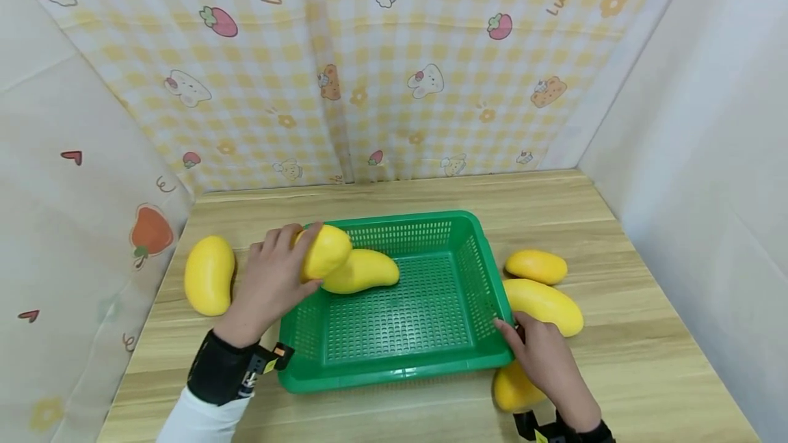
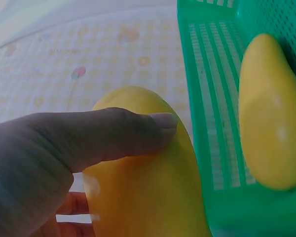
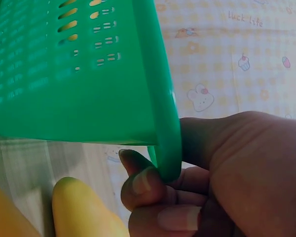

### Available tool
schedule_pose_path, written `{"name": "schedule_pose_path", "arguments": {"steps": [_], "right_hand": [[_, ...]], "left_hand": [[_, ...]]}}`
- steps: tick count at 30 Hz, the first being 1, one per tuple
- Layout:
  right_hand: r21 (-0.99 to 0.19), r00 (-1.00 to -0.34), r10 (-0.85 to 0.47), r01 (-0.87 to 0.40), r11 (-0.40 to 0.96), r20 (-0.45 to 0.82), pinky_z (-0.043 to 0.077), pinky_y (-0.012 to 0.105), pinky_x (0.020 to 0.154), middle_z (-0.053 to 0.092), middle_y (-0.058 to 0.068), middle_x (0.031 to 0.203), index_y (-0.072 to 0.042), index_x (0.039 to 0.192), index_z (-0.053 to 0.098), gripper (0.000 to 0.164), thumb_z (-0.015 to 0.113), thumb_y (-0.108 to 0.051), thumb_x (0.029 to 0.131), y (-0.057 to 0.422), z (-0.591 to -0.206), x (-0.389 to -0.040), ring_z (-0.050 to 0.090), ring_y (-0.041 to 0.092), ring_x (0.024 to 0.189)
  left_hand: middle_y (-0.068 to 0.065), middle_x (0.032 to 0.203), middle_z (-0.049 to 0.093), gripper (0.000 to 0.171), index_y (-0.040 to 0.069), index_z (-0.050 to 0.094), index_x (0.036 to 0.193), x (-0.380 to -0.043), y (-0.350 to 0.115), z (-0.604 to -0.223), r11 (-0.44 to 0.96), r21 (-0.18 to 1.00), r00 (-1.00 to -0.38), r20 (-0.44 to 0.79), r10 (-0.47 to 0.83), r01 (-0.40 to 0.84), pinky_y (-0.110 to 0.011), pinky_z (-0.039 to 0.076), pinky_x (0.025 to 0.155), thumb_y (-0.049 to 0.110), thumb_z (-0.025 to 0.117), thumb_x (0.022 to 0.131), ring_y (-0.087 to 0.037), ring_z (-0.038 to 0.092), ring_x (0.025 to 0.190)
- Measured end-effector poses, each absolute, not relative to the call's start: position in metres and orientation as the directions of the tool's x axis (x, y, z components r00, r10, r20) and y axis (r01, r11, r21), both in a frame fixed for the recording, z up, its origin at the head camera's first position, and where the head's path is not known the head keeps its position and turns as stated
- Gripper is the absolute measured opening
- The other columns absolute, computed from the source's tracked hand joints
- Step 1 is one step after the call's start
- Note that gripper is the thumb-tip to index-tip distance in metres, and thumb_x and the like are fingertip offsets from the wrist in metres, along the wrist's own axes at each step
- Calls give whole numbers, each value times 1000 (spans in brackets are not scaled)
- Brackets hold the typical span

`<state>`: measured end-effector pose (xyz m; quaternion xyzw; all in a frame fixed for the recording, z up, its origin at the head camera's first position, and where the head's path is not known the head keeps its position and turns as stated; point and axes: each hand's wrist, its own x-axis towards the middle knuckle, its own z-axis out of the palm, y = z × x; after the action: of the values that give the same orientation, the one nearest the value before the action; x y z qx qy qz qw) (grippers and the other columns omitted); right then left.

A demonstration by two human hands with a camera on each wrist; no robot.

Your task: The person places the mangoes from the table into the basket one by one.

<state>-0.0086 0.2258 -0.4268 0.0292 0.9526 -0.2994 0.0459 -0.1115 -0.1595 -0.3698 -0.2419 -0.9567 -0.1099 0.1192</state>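
My left hand [image 1: 277, 275] grips a yellow mango [image 1: 327, 251] over the left end of a green plastic basket [image 1: 403, 373]. In the left wrist view, the thumb lies across the held mango [image 2: 148, 197] beside the basket's rim. Inside the basket, a second mango [image 1: 363, 272] lies at the left, partly hidden behind the held one. At the right front corner, my right hand [image 1: 544, 354] pinches the basket rim [image 3: 165, 113], thumb on one side and curled fingers under the lip.
On the table [image 1: 622, 333] left of the basket lies one mango [image 1: 209, 275]. To its right are a small mango [image 1: 535, 266], a longer mango [image 1: 548, 303], and another mango [image 1: 516, 388] partly under the right hand. A patterned cloth [image 1: 394, 87] hangs behind.
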Motion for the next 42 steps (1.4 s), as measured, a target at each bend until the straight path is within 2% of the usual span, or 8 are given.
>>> {"name": "schedule_pose_path", "arguments": {"steps": [6,11,16,26,42], "right_hand": [[-552,-987,30,113,826,-157,33,23,45,44,-3,56,-6,83,56,30,53,-31,99,228,-427,-9,42,11,48],[-527,-984,29,118,842,-173,32,23,44,42,-1,55,-6,81,53,27,54,-26,99,227,-427,-9,41,12,47],[-494,-982,54,137,858,-180,31,23,44,41,-1,55,-6,80,53,27,54,-25,98,226,-427,-10,41,12,46],[-495,-985,57,131,859,-161,31,22,43,40,-1,54,-6,79,52,25,55,-22,97,224,-428,-10,41,12,46],[-517,-991,30,94,850,-131,31,22,43,40,-2,54,-7,77,52,24,56,-20,97,224,-431,-11,41,11,45]], "left_hand": [[-24,125,50,94,8,41,143,-120,-125,-365,817,108,-810,258,527,566,-58,41,85,34,88,66,-42,46,113],[-20,122,51,90,8,42,143,-125,-101,-365,774,54,-758,255,600,631,-54,43,82,37,86,69,-39,48,110],[-18,121,52,87,9,42,143,-130,-81,-373,738,64,-729,232,644,672,-52,43,82,35,84,72,-36,49,109],[-17,121,52,90,2,40,140,-135,-51,-383,720,52,-713,206,670,692,-50,44,84,44,82,72,-34,50,108],[-16,121,52,82,6,44,139,-142,-13,-392,742,31,-738,139,660,670,-50,43,83,44,78,75,-33,49,107]]}}
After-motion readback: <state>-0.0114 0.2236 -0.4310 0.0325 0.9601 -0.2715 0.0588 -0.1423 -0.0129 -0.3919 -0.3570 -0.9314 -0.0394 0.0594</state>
